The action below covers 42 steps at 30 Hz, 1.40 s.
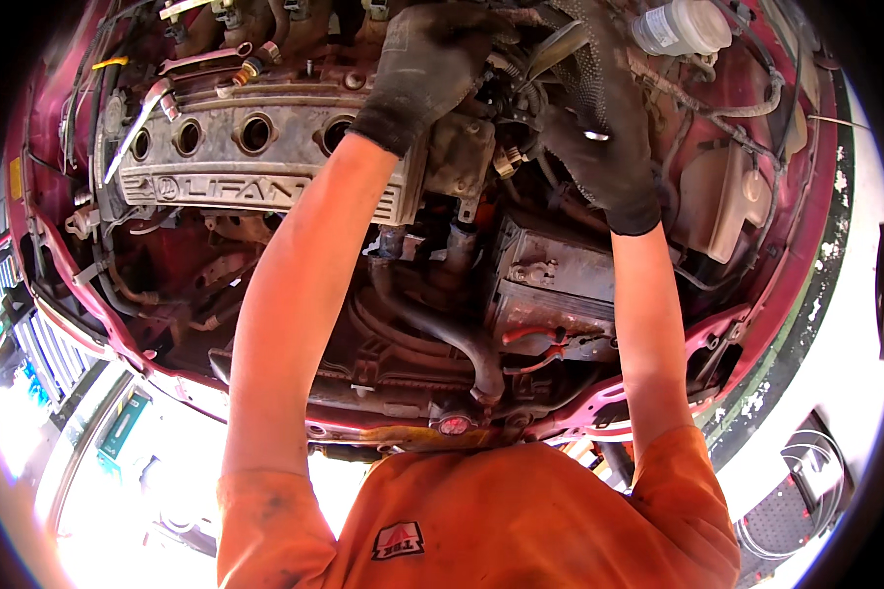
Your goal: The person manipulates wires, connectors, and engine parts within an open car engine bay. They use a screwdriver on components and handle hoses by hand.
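Both my hands wear dark work gloves and reach into a car's engine bay. My left hand (pixel 427 74) is beyond the right end of the valve cover (pixel 226 187), its fingers bent toward the right; what they hold, if anything, is hidden. My right hand (pixel 604 133) is curled among hoses and wiring to its right. A small shiny metal piece (pixel 595 135) shows at its palm, but its kind cannot be made out. Between the hands, a flat greyish metal strip (pixel 558 49) slants beside the right fingers.
A combination wrench (pixel 206 59) and a pale-handled tool (pixel 138 133) lie on the engine at left. The battery (pixel 555 280) sits below my right hand, with a red-handled tool (pixel 535 339) near it. A fluid reservoir (pixel 683 27) stands at far right; a radiator hose (pixel 432 319) crosses the middle.
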Available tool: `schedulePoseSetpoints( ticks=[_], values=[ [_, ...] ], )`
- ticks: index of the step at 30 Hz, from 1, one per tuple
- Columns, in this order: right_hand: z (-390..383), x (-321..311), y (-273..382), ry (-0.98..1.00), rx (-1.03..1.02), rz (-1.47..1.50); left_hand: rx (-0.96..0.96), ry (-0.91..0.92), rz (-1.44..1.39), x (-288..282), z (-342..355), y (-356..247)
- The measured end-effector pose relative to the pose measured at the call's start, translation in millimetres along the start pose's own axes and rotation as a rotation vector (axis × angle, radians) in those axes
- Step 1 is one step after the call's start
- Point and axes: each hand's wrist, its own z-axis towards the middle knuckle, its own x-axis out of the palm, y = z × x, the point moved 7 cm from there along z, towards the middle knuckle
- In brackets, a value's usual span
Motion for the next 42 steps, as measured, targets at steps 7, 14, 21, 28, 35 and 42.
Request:
schedulePoseSetpoints(
  ticks=[7,14,21,28,35,42],
  values=[
    [6,-4,-31,0.037,0.117,0.254,0.046,0.297,-0.375,8,2,8],
    [-36,4,-45,-0.218,-0.003,0.663,-0.064,0.270,1.003,47,5,-18],
    [-31,-15,-26,-0.346,-0.149,0.665,-0.196,0.286,0.173,6,25,30],
    [-54,-13,-22,-0.436,-0.087,0.424,0.100,0.141,0.375,82,-12,-39],
    [-55,7,-9,-0.398,-0.253,0.465,0.241,0.445,0.605,54,-3,-27],
    [-55,4,8,-0.402,0.027,0.336,0.050,0.364,0.352,54,-4,-29]
  ],
)
